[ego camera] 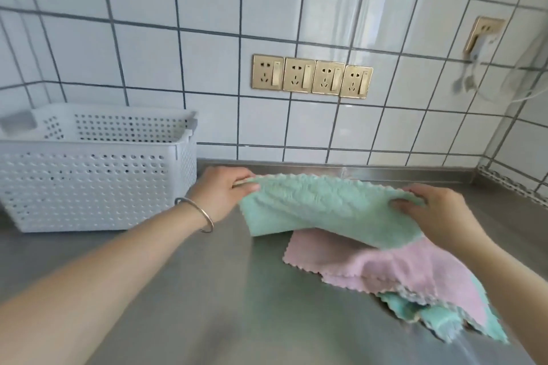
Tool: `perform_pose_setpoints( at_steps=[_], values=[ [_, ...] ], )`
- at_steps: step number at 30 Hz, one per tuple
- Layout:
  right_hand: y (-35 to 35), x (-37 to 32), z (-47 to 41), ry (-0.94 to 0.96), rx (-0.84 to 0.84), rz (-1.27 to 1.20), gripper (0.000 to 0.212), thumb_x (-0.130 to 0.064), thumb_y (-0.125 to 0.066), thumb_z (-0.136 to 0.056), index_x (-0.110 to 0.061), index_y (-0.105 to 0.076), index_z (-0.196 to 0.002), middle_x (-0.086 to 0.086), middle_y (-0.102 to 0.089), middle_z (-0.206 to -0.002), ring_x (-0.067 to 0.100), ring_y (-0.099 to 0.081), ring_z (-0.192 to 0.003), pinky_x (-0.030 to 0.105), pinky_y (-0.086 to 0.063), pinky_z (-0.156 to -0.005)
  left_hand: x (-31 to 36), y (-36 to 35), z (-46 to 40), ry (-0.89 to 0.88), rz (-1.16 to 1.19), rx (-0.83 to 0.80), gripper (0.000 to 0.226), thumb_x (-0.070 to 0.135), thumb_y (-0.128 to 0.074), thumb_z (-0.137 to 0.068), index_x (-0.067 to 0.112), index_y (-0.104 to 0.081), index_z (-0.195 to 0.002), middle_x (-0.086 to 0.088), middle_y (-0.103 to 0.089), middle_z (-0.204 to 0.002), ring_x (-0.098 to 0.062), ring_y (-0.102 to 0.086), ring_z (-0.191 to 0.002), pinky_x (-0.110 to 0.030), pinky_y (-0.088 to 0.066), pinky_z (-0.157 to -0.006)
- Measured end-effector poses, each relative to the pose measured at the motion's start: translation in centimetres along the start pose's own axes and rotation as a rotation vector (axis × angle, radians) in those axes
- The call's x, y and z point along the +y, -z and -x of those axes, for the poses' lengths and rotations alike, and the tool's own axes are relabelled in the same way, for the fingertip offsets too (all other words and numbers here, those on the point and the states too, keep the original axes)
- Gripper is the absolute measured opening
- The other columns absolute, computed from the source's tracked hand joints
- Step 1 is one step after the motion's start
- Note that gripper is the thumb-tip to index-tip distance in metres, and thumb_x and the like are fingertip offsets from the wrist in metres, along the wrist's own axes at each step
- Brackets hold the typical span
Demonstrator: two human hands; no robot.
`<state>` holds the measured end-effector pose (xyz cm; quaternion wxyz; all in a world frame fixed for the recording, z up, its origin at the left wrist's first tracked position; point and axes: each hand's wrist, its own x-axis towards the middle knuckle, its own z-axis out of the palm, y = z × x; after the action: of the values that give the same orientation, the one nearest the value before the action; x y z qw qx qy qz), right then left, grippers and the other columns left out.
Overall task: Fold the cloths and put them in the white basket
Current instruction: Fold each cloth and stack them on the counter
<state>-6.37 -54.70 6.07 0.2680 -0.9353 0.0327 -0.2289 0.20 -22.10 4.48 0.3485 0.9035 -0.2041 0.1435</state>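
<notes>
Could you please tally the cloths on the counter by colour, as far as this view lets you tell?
Green cloth held up in both hands: 1
Pink cloths: at least 1; folds hide any more
Teal cloth under the pink: 1
Total: at least 3

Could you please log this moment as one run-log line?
left hand: grips green cloth | right hand: grips same cloth | pink cloth: counter | white basket: contents unseen
</notes>
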Motion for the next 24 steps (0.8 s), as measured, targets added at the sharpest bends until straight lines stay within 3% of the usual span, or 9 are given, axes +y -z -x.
perform_pose_setpoints(
  at_steps=[4,7,9,11,14,17,20,22,24],
  values=[
    [-1.2,-4.8,-4.5,-0.032,-0.086,-0.053,0.021,-0.019,-0.063,-0.086,-0.015,-0.06,-0.066,0.006,-0.055,-0.065,0.023,-0.047,-0.064,0.027,-0.034,-0.051,-0.5,5.3,-1.8,0.149,-0.037,0.108,0.038,0.029,-0.056,-0.091,0.019,-0.042,-0.057,-0.001,-0.046,-0.058,-0.02,-0.044,-0.066,-0.028,-0.029,-0.057],
    [-2.4,-8.1,-6.8,-0.045,-0.098,-0.178,0.032,-0.017,-0.059,-0.087,-0.018,-0.052,-0.057,0.004,-0.046,-0.058,0.023,-0.04,-0.061,0.028,-0.028,-0.049,-1.1,8.6,-2.5,0.243,-0.052,0.201,0.043,0.028,-0.053,-0.093,0.016,-0.036,-0.055,-0.001,-0.06,-0.072,-0.024,-0.05,-0.073,-0.03,-0.027,-0.055],
    [-2.4,-10.2,-7.4,-0.015,-0.043,-0.265,0.026,-0.016,-0.057,-0.088,-0.02,-0.054,-0.062,0.003,-0.049,-0.064,0.024,-0.043,-0.068,0.026,-0.03,-0.05,-0.6,11.1,-2.5,0.249,-0.074,0.265,0.034,0.029,-0.051,-0.094,0.013,-0.045,-0.065,-0.006,-0.052,-0.07,-0.021,-0.047,-0.073,-0.028,-0.027,-0.053],
    [-1.7,-12.2,-7.2,0.044,0.048,-0.337,0.014,-0.017,-0.056,-0.089,-0.018,-0.06,-0.076,0.004,-0.054,-0.073,0.023,-0.046,-0.073,0.024,-0.034,-0.051,0.7,13.7,-1.6,0.226,-0.083,0.32,0.026,0.03,-0.049,-0.095,0.007,-0.062,-0.096,-0.009,-0.052,-0.082,-0.019,-0.05,-0.077,-0.029,-0.03,-0.055],
    [-0.4,-13.6,-5.1,0.155,0.155,-0.381,0.01,-0.017,-0.054,-0.09,-0.016,-0.059,-0.081,0.005,-0.054,-0.075,0.019,-0.045,-0.066,0.016,-0.035,-0.048,2.4,16.4,1.1,0.189,-0.093,0.37,0.04,0.031,-0.047,-0.096,0.008,-0.054,-0.128,-0.012,-0.06,-0.102,-0.025,-0.059,-0.092,-0.027,-0.043,-0.073],
    [0.0,-12.6,-1.5,0.219,0.083,-0.384,0.012,-0.014,-0.055,-0.091,-0.019,-0.059,-0.081,-0.004,-0.057,-0.068,0.014,-0.05,-0.069,0.009,-0.036,-0.05,2.1,16.5,5.6,0.135,-0.02,0.254,0.024,0.025,-0.048,-0.095,0.01,-0.064,-0.108,-0.013,-0.065,-0.097,-0.023,-0.061,-0.085,-0.02,-0.052,-0.078],
    [-1.6,-9.9,3.8,0.218,-0.182,-0.323,0.027,-0.01,-0.055,-0.092,-0.029,-0.06,-0.073,-0.022,-0.061,-0.052,-0.003,-0.053,-0.049,0.008,-0.036,-0.047,-0.9,13.9,11.6,0.114,0.031,0.033,0.022,0.021,-0.052,-0.094,0.037,-0.066,-0.089,-0.005,-0.063,-0.087,-0.012,-0.055,-0.076,-0.004,-0.041,-0.058],
    [-3.3,-7.7,7.6,0.242,-0.382,-0.233,0.034,-0.007,-0.055,-0.092,-0.033,-0.063,-0.071,-0.022,-0.064,-0.058,-0.002,-0.054,-0.05,0.007,-0.037,-0.052,-3.5,11.4,15.5,0.138,-0.014,-0.114,0.016,0.044,-0.051,-0.088,0.054,-0.062,-0.082,0.005,-0.063,-0.079,0.0,-0.049,-0.07,-0.013,-0.036,-0.06],
    [-5.4,-5.2,10.6,0.233,-0.55,-0.16,0.032,-0.012,-0.057,-0.091,-0.038,-0.065,-0.073,-0.019,-0.067,-0.068,0.0,-0.057,-0.058,0.008,-0.039,-0.057,-5.8,8.7,18.7,0.184,-0.066,-0.257,0.029,0.069,-0.043,-0.075,0.047,-0.061,-0.085,0.001,-0.061,-0.074,0.001,-0.045,-0.065,-0.015,-0.033,-0.059]
  ],
)
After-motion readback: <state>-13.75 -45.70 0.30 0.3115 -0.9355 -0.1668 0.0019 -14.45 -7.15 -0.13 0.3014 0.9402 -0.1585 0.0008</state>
